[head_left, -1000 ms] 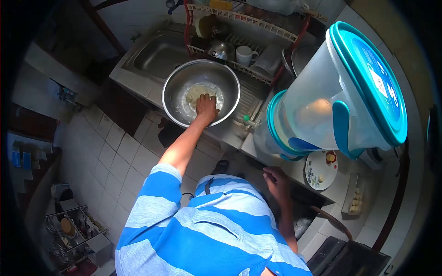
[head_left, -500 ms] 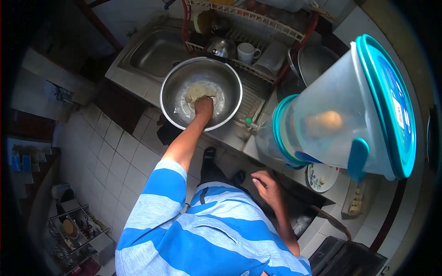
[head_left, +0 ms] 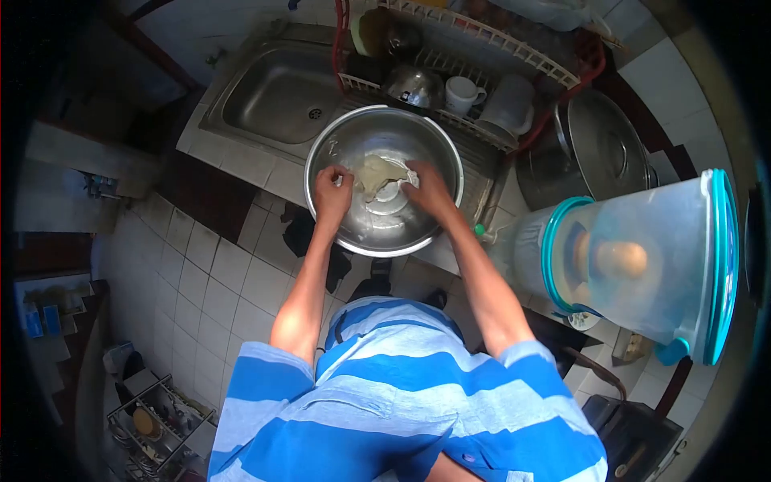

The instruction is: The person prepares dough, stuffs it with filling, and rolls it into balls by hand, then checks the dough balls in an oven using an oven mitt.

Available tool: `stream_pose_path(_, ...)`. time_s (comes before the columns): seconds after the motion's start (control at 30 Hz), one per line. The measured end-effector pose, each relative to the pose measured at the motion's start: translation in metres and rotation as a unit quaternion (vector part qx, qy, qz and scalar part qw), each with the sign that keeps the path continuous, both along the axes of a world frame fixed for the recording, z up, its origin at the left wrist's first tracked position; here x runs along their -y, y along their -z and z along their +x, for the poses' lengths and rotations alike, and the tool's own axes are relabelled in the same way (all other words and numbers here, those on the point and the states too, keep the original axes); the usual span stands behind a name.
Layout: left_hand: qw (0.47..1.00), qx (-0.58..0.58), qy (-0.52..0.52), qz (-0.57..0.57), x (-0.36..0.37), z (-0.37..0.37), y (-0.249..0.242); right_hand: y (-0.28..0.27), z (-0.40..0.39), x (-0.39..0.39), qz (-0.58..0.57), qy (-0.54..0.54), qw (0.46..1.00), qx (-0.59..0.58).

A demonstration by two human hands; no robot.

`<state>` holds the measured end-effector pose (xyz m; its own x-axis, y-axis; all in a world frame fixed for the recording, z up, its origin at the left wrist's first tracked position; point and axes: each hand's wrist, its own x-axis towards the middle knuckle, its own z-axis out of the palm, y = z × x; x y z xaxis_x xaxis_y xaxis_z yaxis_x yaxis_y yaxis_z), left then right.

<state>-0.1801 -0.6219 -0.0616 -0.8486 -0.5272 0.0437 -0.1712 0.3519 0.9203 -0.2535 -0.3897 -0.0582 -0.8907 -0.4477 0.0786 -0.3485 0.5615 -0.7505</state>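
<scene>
A wide metal bowl stands at the counter beside the sink, with a pale lump of dough in its middle. My left hand is inside the bowl at the left of the dough, its fingers closed; a small pale bit shows at the fingertips. On the other side my right hand has its thumb and fingers pinched on the dough's right edge. Pale smears mark the inner wall of the bowl.
Left of the bowl is a steel sink. Behind it stands a dish rack with a white mug. A large pot and translucent teal-lidded containers stand to the right.
My right hand has come from beside my body into the bowl and onto the dough. My left hand has shifted to the dough's left side. The view has turned, so the containers appear lower.
</scene>
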Motion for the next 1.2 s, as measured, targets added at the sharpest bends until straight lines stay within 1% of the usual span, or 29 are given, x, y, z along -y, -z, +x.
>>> stream_pose_path(0.03, 0.999, 0.029, 0.013, 0.029, 0.011, -0.001, 0.014, 0.007, -0.017, 0.009, 0.003, 0.001, 1.0, 0.002)
stream_pose_path(0.1, 0.997, 0.04, 0.016, 0.056, 0.01, 0.002, 0.011, 0.018, -0.042, 0.027, 0.123, -0.108, 0.985, 0.054)
stream_pose_path(0.13, 0.995, 0.05, 0.02, 0.08, 0.008, 0.004, 0.007, 0.025, -0.053, 0.034, 0.126, -0.109, 0.984, 0.058)
stream_pose_path(0.2, 0.994, 0.058, 0.035, 0.082, 0.001, 0.005, -0.006, 0.037, -0.07, 0.046, 0.166, -0.18, 0.969, 0.043)
stream_pose_path(0.23, 0.993, 0.061, 0.052, 0.081, 0.002, 0.004, -0.006, 0.025, -0.07, 0.052, 0.166, -0.182, 0.968, 0.046)
stream_pose_path(0.27, 0.993, 0.064, 0.05, 0.082, 0.005, 0.003, -0.003, 0.012, -0.071, 0.055, 0.205, -0.192, 0.96, 0.017)
stream_pose_path(0.3, 0.991, 0.024, 0.077, 0.104, 0.007, 0.001, -0.003, 0.005, -0.072, 0.058, 0.243, -0.2, 0.949, -0.013)
stream_pose_path(0.33, 0.986, -0.018, 0.105, 0.126, 0.008, -0.002, -0.003, 0.009, -0.074, 0.062, 0.243, -0.201, 0.949, -0.012)
stream_pose_path(0.37, 0.978, 0.018, 0.125, 0.168, 0.01, -0.002, -0.003, 0.014, -0.075, 0.065, 0.245, -0.206, 0.947, -0.006)
stream_pose_path(0.4, 0.977, 0.018, 0.124, 0.169, 0.007, -0.006, -0.008, 0.023, -0.078, 0.066, 0.247, -0.211, 0.946, -0.001)
stream_pose_path(0.43, 0.984, 0.069, 0.112, 0.121, 0.002, -0.01, -0.01, 0.041, -0.08, 0.065, 0.249, -0.212, 0.945, 0.0)
stream_pose_path(0.47, 0.985, 0.122, 0.098, 0.073, -0.003, -0.012, -0.01, 0.064, -0.081, 0.062, 0.212, -0.212, 0.953, -0.036)
stream_pose_path(0.5, 0.985, 0.123, 0.097, 0.076, -0.008, -0.012, -0.005, 0.077, -0.081, 0.059, 0.173, -0.211, 0.959, -0.07)
stream_pose_path(0.53, 0.981, 0.113, 0.142, -0.066, -0.011, -0.015, 0.006, 0.076, -0.081, 0.056, 0.174, -0.212, 0.959, -0.07)
stream_pose_path(0.57, 0.956, 0.1, 0.183, -0.208, -0.014, -0.017, 0.015, 0.075, -0.077, 0.052, 0.15, -0.196, 0.968, -0.055)
stream_pose_path(0.6, 0.956, 0.099, 0.183, -0.209, -0.018, -0.019, 0.024, 0.073, -0.076, 0.051, 0.125, -0.18, 0.975, -0.042)
stream_pose_path(0.63, 0.95, 0.12, 0.19, -0.218, -0.022, -0.019, 0.033, 0.078, -0.08, 0.053, 0.124, -0.18, 0.975, -0.044)
stream_pose_path(0.7, 0.947, 0.141, 0.195, -0.213, -0.025, -0.022, 0.049, 0.086, -0.083, 0.061, 0.271, -0.206, 0.939, -0.038)
stream_pose_path(0.73, 0.947, 0.139, 0.197, -0.213, -0.026, -0.022, 0.049, 0.075, -0.082, 0.063, 0.272, -0.204, 0.94, -0.039)
stream_pose_path(0.77, 0.951, 0.133, 0.189, -0.204, -0.026, -0.022, 0.049, 0.065, -0.078, 0.062, 0.212, -0.169, 0.961, 0.053)
stream_pose_path(0.8, 0.955, 0.126, 0.181, -0.196, -0.027, -0.022, 0.051, 0.062, -0.076, 0.06, 0.149, -0.132, 0.969, 0.144)
stream_pose_path(0.83, 0.955, 0.122, 0.184, -0.196, -0.027, -0.022, 0.057, 0.063, -0.074, 0.06, 0.149, -0.128, 0.97, 0.141)
stream_pose_path(0.9, 0.955, 0.115, 0.181, -0.205, -0.026, -0.025, 0.071, 0.063, -0.072, 0.06, 0.173, -0.15, 0.973, 0.018)
stream_pose_path(0.93, 0.955, 0.11, 0.182, -0.207, -0.025, -0.026, 0.074, 0.054, -0.07, 0.06, 0.173, -0.147, 0.974, 0.013)
stream_pose_path(1.0, 0.959, 0.098, 0.174, -0.2, -0.026, -0.026, 0.074, 0.041, -0.063, 0.058, 0.137, -0.144, 0.977, 0.073)
stream_pose_path(1.03, 0.959, 0.095, 0.175, -0.201, -0.027, -0.026, 0.071, 0.037, -0.059, 0.059, 0.136, -0.142, 0.978, 0.07)
stream_pose_path(1.1, 0.957, 0.119, 0.171, -0.2, -0.03, -0.028, 0.062, 0.032, -0.051, 0.062, 0.062, -0.046, 0.975, 0.208)
stream_pose_path(1.13, 0.957, 0.116, 0.173, -0.201, -0.031, -0.028, 0.055, 0.034, -0.046, 0.064, 0.062, -0.043, 0.976, 0.206)
stream_pose_path(1.2, 0.933, 0.139, 0.195, -0.27, -0.034, -0.03, 0.045, 0.037, -0.037, 0.071, -0.034, 0.072, 0.974, 0.214)
